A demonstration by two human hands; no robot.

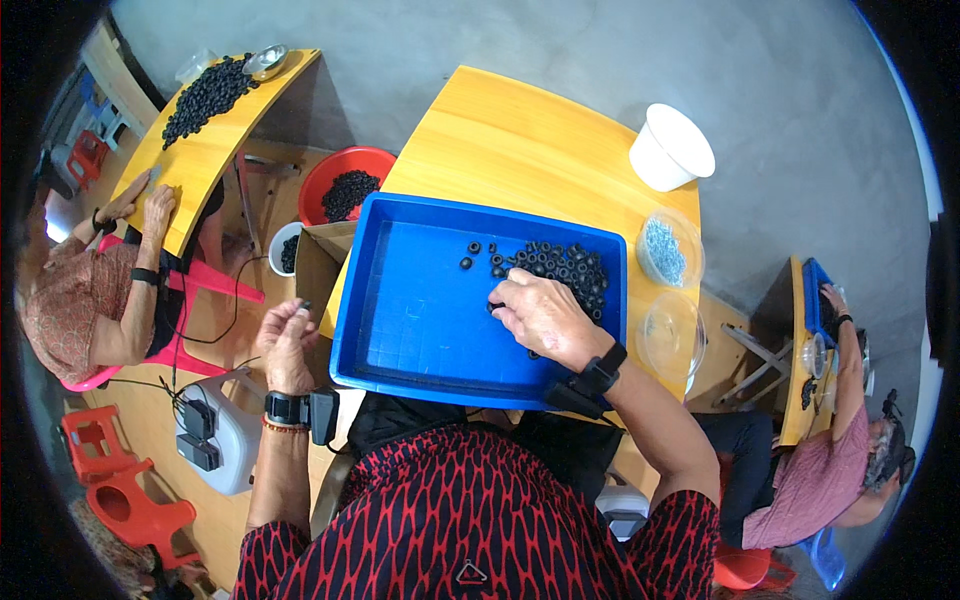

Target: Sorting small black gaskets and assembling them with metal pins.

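Note:
A blue tray (430,350) lies across the near part of a yellow table. Many small black ring-shaped parts (560,265) are heaped in its right half, with a few strays near the middle. My right hand (545,315) reaches over the heap's near edge, its fingertips pinched on a small black part that shows only in part. Outside the tray's left wall, my left hand (287,350) is raised. Between its thumb and finger is a small dark piece (305,306), probably one of the same parts.
On the yellow table (510,130) stand a white tub (670,148), a bowl of light-blue bits (664,250) and a clear bowl (672,330). Left of the tray are a cardboard box (325,260), a red basin (345,165) and a white bucket (287,250). People sit at tables on both sides.

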